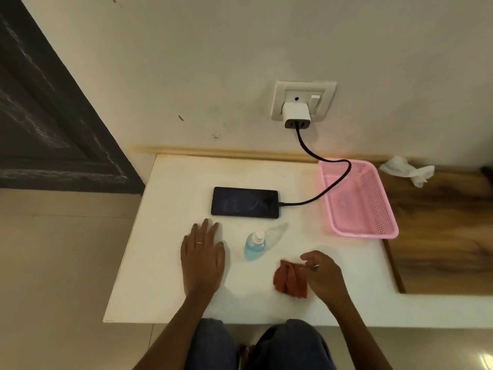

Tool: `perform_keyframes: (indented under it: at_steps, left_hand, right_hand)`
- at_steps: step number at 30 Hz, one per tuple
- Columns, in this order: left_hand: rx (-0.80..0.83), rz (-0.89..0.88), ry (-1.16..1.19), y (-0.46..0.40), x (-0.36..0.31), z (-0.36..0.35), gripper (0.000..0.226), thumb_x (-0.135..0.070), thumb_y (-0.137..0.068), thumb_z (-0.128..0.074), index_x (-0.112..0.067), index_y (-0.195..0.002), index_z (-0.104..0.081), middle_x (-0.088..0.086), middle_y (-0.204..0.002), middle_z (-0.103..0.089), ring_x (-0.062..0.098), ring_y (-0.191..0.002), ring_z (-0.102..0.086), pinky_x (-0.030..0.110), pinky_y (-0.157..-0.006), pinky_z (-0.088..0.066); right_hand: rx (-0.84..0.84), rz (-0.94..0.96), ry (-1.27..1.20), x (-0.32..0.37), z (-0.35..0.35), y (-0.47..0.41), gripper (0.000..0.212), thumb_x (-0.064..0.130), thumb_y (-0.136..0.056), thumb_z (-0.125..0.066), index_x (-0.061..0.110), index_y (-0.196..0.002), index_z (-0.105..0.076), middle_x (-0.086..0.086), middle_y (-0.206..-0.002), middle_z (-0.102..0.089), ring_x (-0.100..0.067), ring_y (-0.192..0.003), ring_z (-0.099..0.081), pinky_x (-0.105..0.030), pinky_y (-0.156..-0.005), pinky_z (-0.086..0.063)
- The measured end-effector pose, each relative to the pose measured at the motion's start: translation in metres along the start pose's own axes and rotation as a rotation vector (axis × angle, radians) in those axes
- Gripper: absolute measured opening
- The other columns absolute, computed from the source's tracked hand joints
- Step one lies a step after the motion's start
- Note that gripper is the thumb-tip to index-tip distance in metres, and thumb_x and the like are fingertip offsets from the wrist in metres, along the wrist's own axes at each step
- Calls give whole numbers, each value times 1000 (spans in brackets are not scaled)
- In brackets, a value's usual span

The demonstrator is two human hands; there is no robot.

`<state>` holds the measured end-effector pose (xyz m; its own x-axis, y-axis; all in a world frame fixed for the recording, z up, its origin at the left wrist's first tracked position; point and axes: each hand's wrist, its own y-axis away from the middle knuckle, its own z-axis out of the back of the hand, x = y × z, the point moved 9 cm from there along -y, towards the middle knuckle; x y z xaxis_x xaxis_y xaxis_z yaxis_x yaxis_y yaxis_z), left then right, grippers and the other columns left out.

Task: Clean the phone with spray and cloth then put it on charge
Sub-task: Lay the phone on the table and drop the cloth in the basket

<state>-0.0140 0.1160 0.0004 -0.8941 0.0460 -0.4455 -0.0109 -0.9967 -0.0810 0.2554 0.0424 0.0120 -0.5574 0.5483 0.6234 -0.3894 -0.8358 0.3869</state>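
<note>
**Phone plugged in, hands low on the table**

White table [173,276] up against a pale wall [186,62]. On it, near the middle, the phone [245,202], flat, screen up, long side running left to right. Black cable [333,182] stuck in its right end. From there up over the back corner of the pink basket [360,234], then up to the white charger [296,116] in the wall socket [328,89]. So, by the look of it, on charge already.

Left hand [202,256] flat on the table, fingers straight, holding nothing. Fingertips just below the phone's left end, close but not touching. Nearer to the phone than the other hand.

Right hand [324,273] low and to the right, well apart from the phone. Fingers loosely bent at the top edge of the red-brown cloth [289,280], bunched up on the table. Hard to tell if pinching the cloth or only touching it.

Between the two hands, the little blue spray bottle [254,245], standing up, white top on, touched by neither hand.

For any more wiping: phone up and to the left of the cloth, bottle in between, easy to knock over. Cable side better left alone.

In the basket, only that loop of cable, as far as can be seen. Off to the right, on a brown wooden top, a crumpled white tissue [406,169].
</note>
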Motion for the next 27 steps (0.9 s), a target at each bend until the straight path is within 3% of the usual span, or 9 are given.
perform_keyframes:
  at_steps: [9,13,15,18,21,24,27]
  left_hand:
    - [3,6,-41,-2,2,-4,53,-35,-91,-40,-14,-139,-46,12,-149,-41,33,-139,-35,49,-113,-25]
    - [10,15,-39,-1,2,-5,55,-37,-91,-37,-16,-141,-44,10,-151,-38,31,-141,-31,48,-115,-22]
    - [10,20,-30,-1,2,-5,54,-37,-91,-37,-16,-141,-44,9,-151,-38,31,-141,-31,49,-115,-23]
    - [17,32,-36,-2,3,-6,55,-38,-91,-37,-17,-141,-44,9,-151,-38,31,-141,-32,49,-115,-23]
    - [21,40,-39,-2,3,-6,55,-39,-90,-37,-16,-140,-45,9,-150,-39,31,-140,-32,50,-116,-24]
    - [12,34,-35,-1,3,-5,55,-38,-90,-38,-16,-139,-46,10,-150,-40,32,-140,-33,50,-115,-25]
    - [13,39,-38,-1,4,-5,55,-38,-90,-37,-16,-140,-46,10,-150,-40,31,-140,-32,50,-115,-24]
  right_hand:
    - [-65,6,-7,-7,-10,11,22,7,-75,-71,7,-93,-58,-5,-86,-59,-19,-78,-56,-23,-67,-43]
    - [-13,-16,-16,-11,-10,8,16,8,-75,-72,10,-82,-58,0,-75,-57,-12,-69,-52,-10,-55,-37]
    - [25,-36,-73,-12,-9,7,14,6,-76,-71,10,-77,-57,-1,-72,-58,-12,-66,-53,-11,-54,-39]
    - [43,-105,-339,-15,-4,6,11,4,-80,-67,9,-79,-58,-10,-79,-63,-21,-71,-60,-17,-55,-48]
    - [32,-178,-575,-15,-1,10,13,12,-83,-68,12,-94,-60,-6,-92,-65,-21,-84,-63,-21,-61,-53]
    - [-3,-151,-612,-12,4,12,23,16,-82,-69,14,-104,-61,-3,-97,-67,-21,-87,-64,-24,-65,-55]
    - [-28,-109,-609,-8,9,14,14,16,-80,-70,18,-93,-65,-2,-91,-69,-21,-82,-66,-25,-62,-57]
